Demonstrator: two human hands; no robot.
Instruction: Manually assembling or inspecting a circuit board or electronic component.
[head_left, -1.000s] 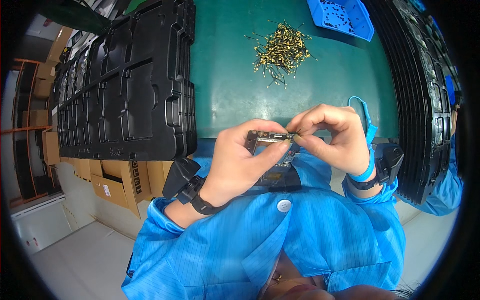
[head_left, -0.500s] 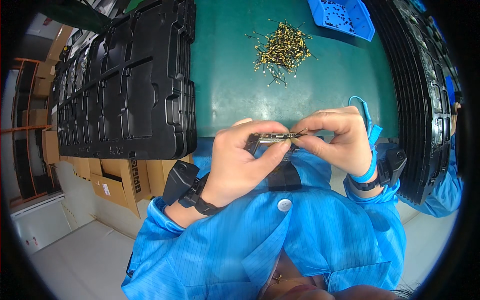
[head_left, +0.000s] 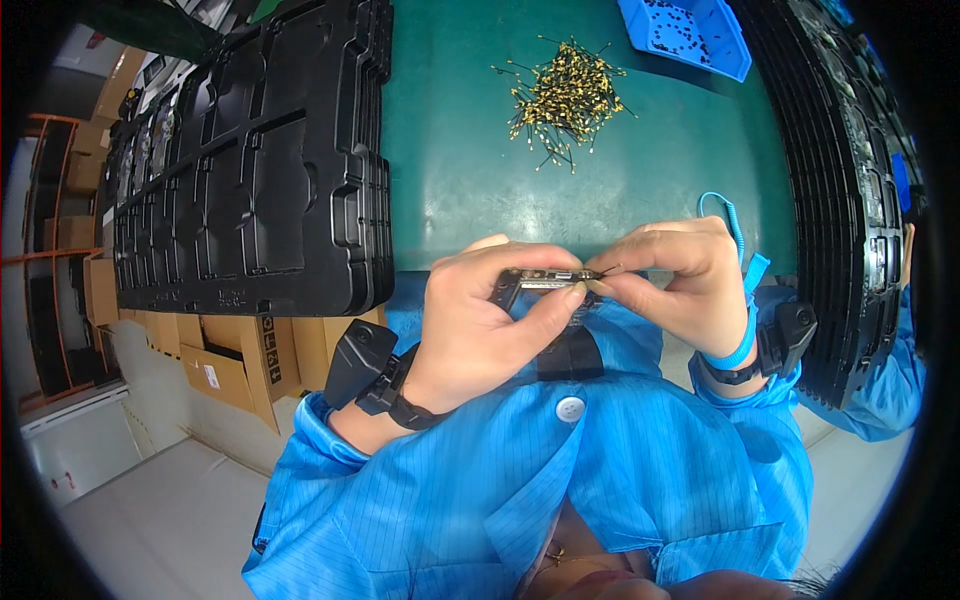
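Observation:
My left hand (head_left: 490, 325) grips a small dark flat part (head_left: 545, 281) edge-on, close to my chest. My right hand (head_left: 672, 275) pinches a thin gold-tipped pin (head_left: 598, 272) against the part's right end. Both wrists carry black devices, and a blue strap with a coiled blue cord (head_left: 728, 215) runs from my right wrist. A loose pile of gold pins with thin black leads (head_left: 568, 95) lies farther back on the green mat (head_left: 470, 180).
A stack of black moulded trays (head_left: 250, 170) fills the left of the bench. More black trays (head_left: 855, 200) stand on edge along the right. A blue bin (head_left: 695, 35) with small dark parts sits at the back right. Cardboard boxes (head_left: 235, 365) stand below the bench edge.
The dark part has tilted from flat-facing to edge-on between my hands. My right fingers have closed in on its right end with the pin.

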